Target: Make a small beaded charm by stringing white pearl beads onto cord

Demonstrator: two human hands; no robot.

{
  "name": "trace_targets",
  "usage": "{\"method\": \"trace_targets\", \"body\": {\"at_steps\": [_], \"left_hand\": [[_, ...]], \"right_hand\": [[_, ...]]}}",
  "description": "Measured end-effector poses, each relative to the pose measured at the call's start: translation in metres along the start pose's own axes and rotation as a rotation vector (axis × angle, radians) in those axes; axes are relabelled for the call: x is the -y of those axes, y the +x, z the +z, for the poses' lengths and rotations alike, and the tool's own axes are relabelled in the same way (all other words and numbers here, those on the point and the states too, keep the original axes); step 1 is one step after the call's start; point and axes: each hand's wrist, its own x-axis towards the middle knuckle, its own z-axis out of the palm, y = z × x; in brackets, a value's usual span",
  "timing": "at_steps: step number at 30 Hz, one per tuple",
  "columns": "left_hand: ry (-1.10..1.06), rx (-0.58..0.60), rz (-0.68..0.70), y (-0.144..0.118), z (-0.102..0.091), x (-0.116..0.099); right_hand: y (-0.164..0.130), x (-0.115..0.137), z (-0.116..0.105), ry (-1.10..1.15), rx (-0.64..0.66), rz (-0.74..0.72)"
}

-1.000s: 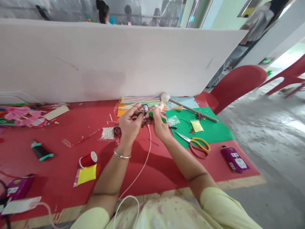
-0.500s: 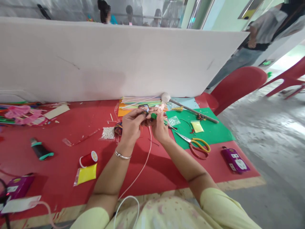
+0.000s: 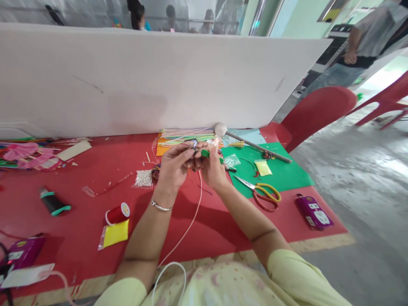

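Observation:
Both hands meet above the middle of the red table. My left hand (image 3: 174, 165) pinches a small dark piece with a shiny pale face (image 3: 194, 143), too small to name. In my right hand (image 3: 215, 168) is a slim green-handled tool (image 3: 205, 153), its thin shaft pointing left at that piece. The fingers hide much of both. Below the hands, a pale pink cable (image 3: 198, 204) runs down towards my body. A bag of white beads (image 3: 144, 178) and a bundle of multicoloured thread (image 3: 156, 171) lie beside my left hand.
Scissors (image 3: 259, 191) lie across the edge of a green sheet (image 3: 290, 174), near a stick with a white ball (image 3: 220, 129). A purple box (image 3: 314, 211), red thread spool (image 3: 117, 213) and yellow packet (image 3: 115, 233) are nearby. A white partition (image 3: 191, 80) stands behind.
My hands stay together, with the green tool and small piece slightly turned between the fingers. At the upper right, a standing person has shifted to the right.

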Motion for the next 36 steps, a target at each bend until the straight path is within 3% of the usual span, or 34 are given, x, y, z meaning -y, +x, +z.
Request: {"method": "trace_targets", "body": {"at_steps": [4,12,19,23,29,36], "left_hand": [[-0.015,-0.02,-0.112,0.001,-0.003,-0.005],[0.018,-0.052,-0.182,0.002,-0.009,-0.016],[0.055,-0.076,-0.195,0.004,-0.012,-0.021],[0.076,-0.079,-0.218,0.004,-0.013,-0.021],[0.116,-0.107,-0.243,0.005,-0.015,-0.023],[0.11,-0.101,-0.254,0.006,-0.017,-0.022]], "right_hand": [[-0.002,0.003,-0.009,0.038,-0.052,-0.031],[0.001,0.029,-0.036,-0.28,0.175,-0.165],[0.008,0.035,-0.046,-0.239,0.31,-0.205],[0.01,0.039,-0.049,-0.258,0.325,-0.294],[0.01,0.044,-0.051,-0.304,0.359,-0.218],[0.012,0.04,-0.053,-0.425,0.326,-0.316]]}}
